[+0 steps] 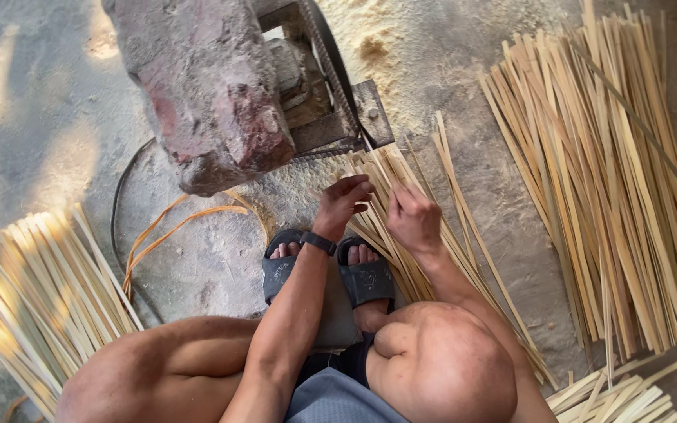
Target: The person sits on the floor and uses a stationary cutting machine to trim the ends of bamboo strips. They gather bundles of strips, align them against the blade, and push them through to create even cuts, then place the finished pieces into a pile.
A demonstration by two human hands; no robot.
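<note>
Bamboo strips lie stacked at lower left [37,290]; at centre, below a stone-weighted machine [276,86], the left hand [342,202] and right hand [413,219] close their fingers on a small bundle of strips [389,176]. The big pile at right [613,188] looks the larger share.

The person's arms are bare to the shoulder, with no sleeves in sight, and the knees are bare too. A dark band [319,243] (a watch or a bracelet, too small to tell) circles the left wrist. Dark grey open-toed sandals [363,278] cover both feet, and blue-grey shorts [334,399] show between the thighs at the bottom edge.
</note>
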